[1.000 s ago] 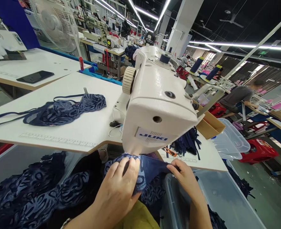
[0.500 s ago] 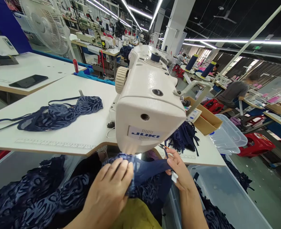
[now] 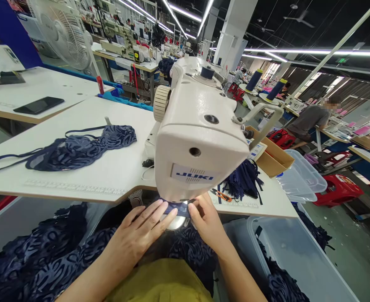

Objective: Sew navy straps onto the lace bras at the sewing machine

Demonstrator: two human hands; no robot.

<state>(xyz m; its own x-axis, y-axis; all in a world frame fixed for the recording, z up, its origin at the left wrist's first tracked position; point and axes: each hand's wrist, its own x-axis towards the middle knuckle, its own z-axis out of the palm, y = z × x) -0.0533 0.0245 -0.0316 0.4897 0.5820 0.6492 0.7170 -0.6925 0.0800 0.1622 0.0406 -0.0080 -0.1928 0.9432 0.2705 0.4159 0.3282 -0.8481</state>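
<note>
A white JUKI sewing machine stands in front of me, its head hiding most of the needle area. Under it lies a navy fabric band, lit by a small lamp. My left hand rests on the band's left part, fingers stretched out and flat. At the band's right end, my right hand pinches the fabric between thumb and fingers, close to the machine head. Patterned navy fabric hangs below, near my lap. Orange-handled snips lie on the table just beyond my right hand.
A navy patterned bra lies on the table at left. Navy straps and a cardboard box sit at right. Bins of navy garments flank me: a left bin and a right bin. A phone rests on the neighbouring table.
My right hand has moved left and up to the machine head, and the stretched band now lies under it. The small white piece by that hand is out of sight. The snips are uncovered.
</note>
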